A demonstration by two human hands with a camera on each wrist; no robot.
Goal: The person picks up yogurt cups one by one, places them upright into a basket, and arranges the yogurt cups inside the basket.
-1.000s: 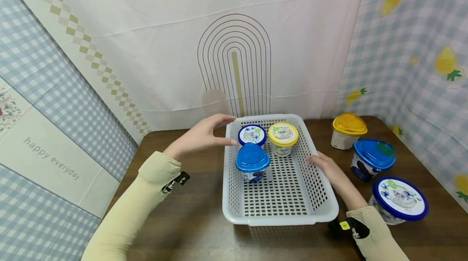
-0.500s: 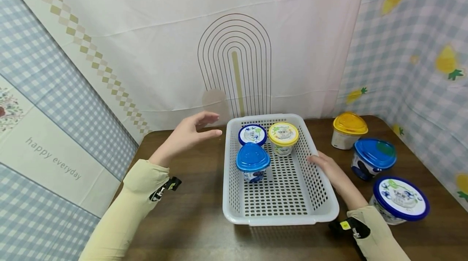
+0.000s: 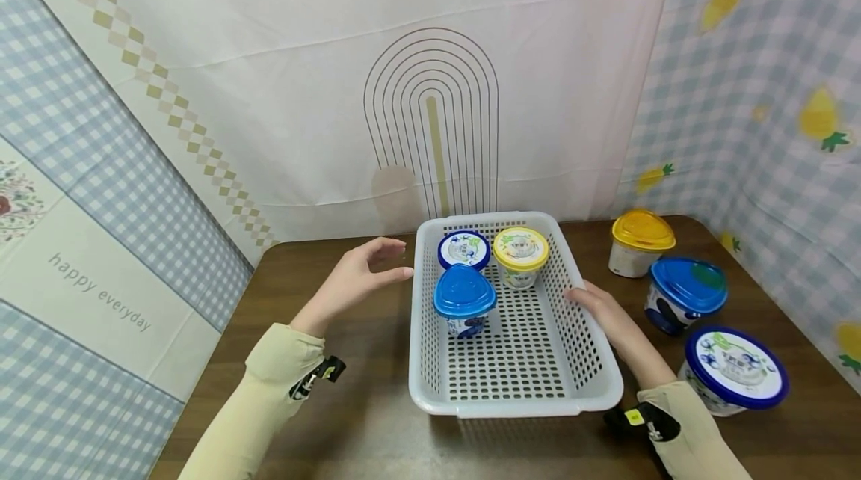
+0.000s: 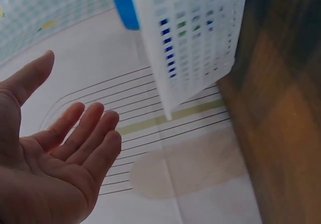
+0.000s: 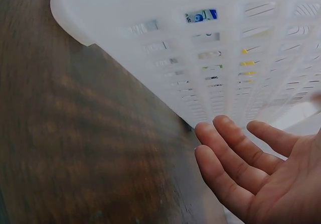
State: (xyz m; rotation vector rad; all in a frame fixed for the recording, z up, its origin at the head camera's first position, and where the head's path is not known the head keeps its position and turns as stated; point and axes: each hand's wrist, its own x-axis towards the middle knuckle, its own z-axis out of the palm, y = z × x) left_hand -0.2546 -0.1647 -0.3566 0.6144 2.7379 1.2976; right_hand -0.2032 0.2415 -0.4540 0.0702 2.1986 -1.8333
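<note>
In the head view a white perforated plastic basket [image 3: 518, 390] stands on the brown table. Inside are a round tub with a dark blue lid [image 3: 464, 250], a round tub with a yellow lid [image 3: 521, 250] and a tub with a bright blue rounded-triangular lid [image 3: 464, 293]. My left hand [image 3: 359, 278] hovers just left of the basket, holding nothing, thumb and fingers spread apart; the left wrist view shows its palm. At the basket's right side, my right hand [image 3: 612, 319] holds the rim, its thumb over the edge and its fingers along the outer wall.
Right of the basket stand three more tubs: one with a yellow-orange lid [image 3: 642, 233], one with a bright blue lid [image 3: 687, 287] and a larger one with a dark blue rim [image 3: 735, 368]. A printed cloth [image 3: 303, 114] hangs behind the table.
My left hand has drawn back leftward from the basket's left rim, then dropped slightly. My right hand, the basket and the tubs have stayed in place.
</note>
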